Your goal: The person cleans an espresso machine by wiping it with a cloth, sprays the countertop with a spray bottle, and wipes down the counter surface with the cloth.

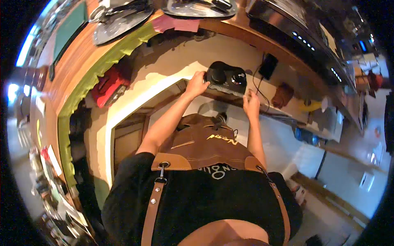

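Observation:
A black device (225, 78) with two round parts on top sits at the front edge of the pale counter, in front of my apron; I cannot make out its exact kind. My left hand (198, 85) is closed on the device's left edge, thumb toward me. My right hand (251, 102) is by its front right corner, with the fingers curled together. Whether those fingers touch the device or pinch something small is not clear.
A dark phone-like object (268, 66) with a cable lies to the right, near a crumpled brown cloth (282, 95). On the left rests a red object (111, 87). A wooden ledge (78, 53) overhangs the counter, holding dark trays (123, 28). Below are open cabinets.

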Demonstrator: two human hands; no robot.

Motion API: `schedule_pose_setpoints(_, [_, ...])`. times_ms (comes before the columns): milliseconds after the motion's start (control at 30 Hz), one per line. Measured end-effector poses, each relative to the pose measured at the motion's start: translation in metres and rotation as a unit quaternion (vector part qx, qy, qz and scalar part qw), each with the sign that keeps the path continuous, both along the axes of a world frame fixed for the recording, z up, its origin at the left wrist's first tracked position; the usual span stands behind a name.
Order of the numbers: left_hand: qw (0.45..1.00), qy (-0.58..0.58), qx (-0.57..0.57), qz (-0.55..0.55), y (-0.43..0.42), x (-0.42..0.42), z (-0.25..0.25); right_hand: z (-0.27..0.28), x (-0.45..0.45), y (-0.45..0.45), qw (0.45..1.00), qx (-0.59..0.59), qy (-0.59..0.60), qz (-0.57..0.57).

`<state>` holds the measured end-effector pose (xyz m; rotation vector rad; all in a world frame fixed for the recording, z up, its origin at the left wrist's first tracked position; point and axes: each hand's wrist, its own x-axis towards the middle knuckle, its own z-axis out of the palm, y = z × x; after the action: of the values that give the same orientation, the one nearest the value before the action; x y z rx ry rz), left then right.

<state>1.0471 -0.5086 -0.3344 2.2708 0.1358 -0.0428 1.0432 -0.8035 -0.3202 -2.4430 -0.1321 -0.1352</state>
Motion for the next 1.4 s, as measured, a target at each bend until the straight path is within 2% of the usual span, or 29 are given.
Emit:
schedule_pose_setpoints(67, [1.0, -0.004, 0.009, -0.014, -0.008, -0.006, -0.003, -0.045, 0.001, -0.005, 0.997, -0.028, 0.047, -0.059])
schedule_pose_setpoints(133, [0.998, 0.018, 0.052, 0.011, -0.014, -0.012, 0.01, -0.055, -0.005, 0.008, 0.995, -0.015, -0.026, -0.094])
schedule_pose_setpoints(167, [0.997, 0.013, 0.072, -0.001, -0.017, -0.012, 0.018, -0.056, -0.006, 0.013, 0.993, 0.008, 0.011, -0.12])
schedule_pose_setpoints(267, [0.988, -0.038, 0.147, -0.039, -0.024, -0.008, 0.034, -0.026, -0.009, 0.018, 0.988, -0.057, -0.016, -0.139])
schedule_pose_setpoints(300, [0.987, -0.04, 0.148, -0.04, -0.026, -0.004, 0.033, -0.011, -0.006, 0.018, 0.99, -0.039, -0.016, -0.131])
schedule_pose_setpoints(333, [0.982, -0.094, 0.156, -0.043, -0.029, 0.001, 0.028, 0.001, 0.0, 0.016, 0.991, -0.039, -0.015, -0.13])
schedule_pose_setpoints(367, [0.974, -0.149, 0.165, -0.046, -0.031, 0.005, 0.023, 0.012, 0.01, 0.016, 0.996, -0.021, -0.025, -0.088])
schedule_pose_setpoints(400, [0.974, -0.146, 0.167, -0.042, -0.033, 0.01, 0.021, 0.023, 0.021, 0.016, 0.998, -0.001, -0.034, -0.045])
schedule_pose_setpoints(433, [0.976, -0.137, 0.162, -0.045, -0.034, 0.015, 0.02, 0.036, 0.031, 0.017, 0.993, -0.031, 0.101, -0.044])
schedule_pose_setpoints(467, [0.978, -0.129, 0.157, -0.047, -0.034, 0.021, 0.02, 0.035, 0.042, 0.018, 0.994, -0.028, 0.101, -0.039])
schedule_pose_setpoints(533, [0.98, -0.124, 0.147, -0.047, -0.036, 0.028, 0.02, 0.03, 0.061, 0.021, 0.994, -0.016, -0.019, 0.105])
schedule_pose_setpoints(600, [0.982, -0.12, 0.138, -0.047, -0.037, 0.037, 0.02, 0.021, 0.072, 0.025, 0.993, 0.016, -0.018, 0.12])
schedule_pose_setpoints(667, [0.972, -0.169, 0.153, -0.062, -0.037, 0.04, 0.017, 0.008, 0.077, 0.028, 0.992, 0.022, -0.006, 0.126])
schedule_pose_setpoints(733, [0.97, -0.172, 0.156, -0.069, -0.035, 0.041, 0.022, -0.002, 0.079, 0.034, 0.996, -0.026, 0.012, 0.083])
schedule_pose_setpoints(800, [0.965, -0.184, 0.178, -0.064, -0.04, 0.038, 0.019, -0.019, 0.074, 0.042, 0.999, -0.007, 0.015, 0.041])
schedule_pose_setpoints(867, [0.978, -0.148, 0.144, -0.026, -0.048, 0.03, 0.018, -0.02, 0.073, 0.038, 0.997, 0.036, 0.027, 0.064])
schedule_pose_setpoints(900, [0.969, -0.187, 0.159, -0.006, -0.054, 0.016, 0.023, -0.017, 0.074, 0.031, 0.994, 0.039, 0.037, 0.097])
schedule_pose_setpoints(933, [0.988, -0.121, 0.097, 0.017, -0.058, 0.007, 0.022, -0.01, 0.076, 0.022, 0.99, 0.043, 0.047, 0.13])
schedule_pose_setpoints(967, [0.983, -0.172, 0.064, 0.008, -0.057, -0.005, 0.008, 0.003, 0.073, 0.012, 0.985, 0.044, 0.055, 0.155])
schedule_pose_setpoints(1000, [0.988, -0.143, 0.063, 0.004, -0.06, -0.018, 0.014, 0.012, 0.072, -0.002, 0.985, 0.039, 0.019, 0.164])
schedule_pose_setpoints(1033, [0.98, -0.165, 0.106, 0.028, -0.061, -0.035, -0.001, 0.015, 0.071, -0.02, 0.994, 0.041, -0.003, 0.103])
schedule_pose_setpoints(1100, [0.985, -0.159, 0.017, 0.071, -0.073, -0.06, 0.021, 0.02, 0.073, -0.081, 0.998, 0.005, -0.016, -0.058])
schedule_pose_setpoints(1167, [0.984, -0.135, 0.006, 0.12, -0.072, -0.081, 0.009, -0.009, 0.08, -0.166, 0.975, -0.121, -0.096, -0.159])
schedule_pose_setpoints(1200, [0.985, -0.119, 0.005, 0.127, -0.074, -0.083, 0.015, -0.043, 0.08, -0.19, 0.949, -0.208, -0.184, -0.15])
schedule_pose_setpoints(1233, [0.985, -0.116, 0.009, 0.124, -0.076, -0.082, 0.02, -0.03, 0.08, -0.196, 0.95, -0.206, -0.179, -0.153])
schedule_pose_setpoints(1300, [0.988, -0.114, 0.006, 0.103, -0.08, -0.072, 0.029, 0.0, 0.094, -0.207, 0.94, -0.302, 0.043, -0.15])
schedule_pose_setpoints(1333, [0.988, -0.115, 0.01, 0.103, -0.084, -0.065, 0.037, 0.004, 0.105, -0.203, 0.942, -0.299, 0.043, -0.149])
schedule_pose_setpoints(1367, [0.987, -0.131, 0.013, 0.091, -0.088, -0.057, 0.045, 0.005, 0.118, -0.191, 0.937, -0.293, 0.133, -0.133])
schedule_pose_setpoints(1400, [0.986, -0.147, 0.014, 0.075, -0.091, -0.05, 0.05, -0.005, 0.122, -0.174, 0.946, -0.265, 0.159, -0.101])
